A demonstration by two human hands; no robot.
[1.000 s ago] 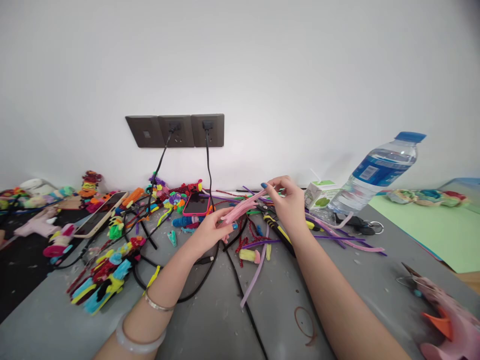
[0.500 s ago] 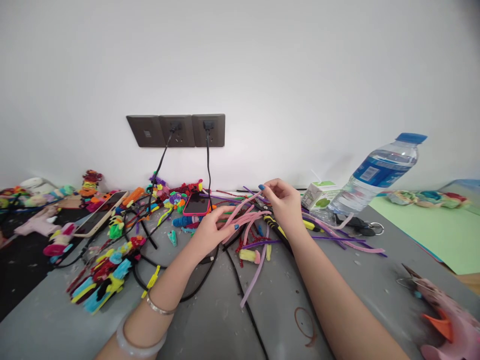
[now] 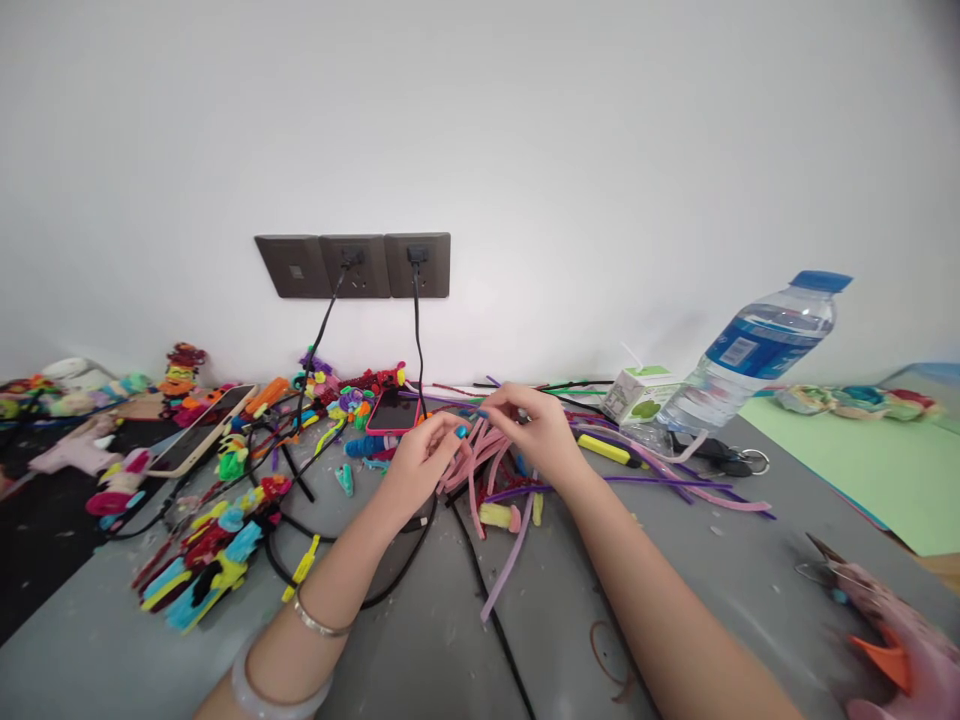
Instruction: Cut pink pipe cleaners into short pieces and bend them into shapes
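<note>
Head view: a bundle of pink fuzzy strips (image 3: 491, 447) is seen between the two hands, just above and against the clutter at the middle of the tabletop (image 3: 420, 640). The near ends are fanned out below the fingertips, and one strip is hung lowest, toward a small yellow piece with a pink tip (image 3: 495, 516). On one side the bundle is bordered by the left hand (image 3: 421, 458), in which the strips are held beneath the bent thumb. On the other side it is bordered by the right hand (image 3: 541, 438), whose thumb and fingers are drawn narrow beside the upper end of the bundle; whether a strip is pinched there cannot be told. The two sets of fingertips are brought near each other. Below the bundle, a lilac strip (image 3: 510, 572) is laid toward the front. Behind the left hand a phone (image 3: 392, 410) is partly covered. Beyond the right hand are placed a yellow handle (image 3: 604, 449), a drink carton (image 3: 641, 393) and a tilted water bottle (image 3: 750, 350).
</note>
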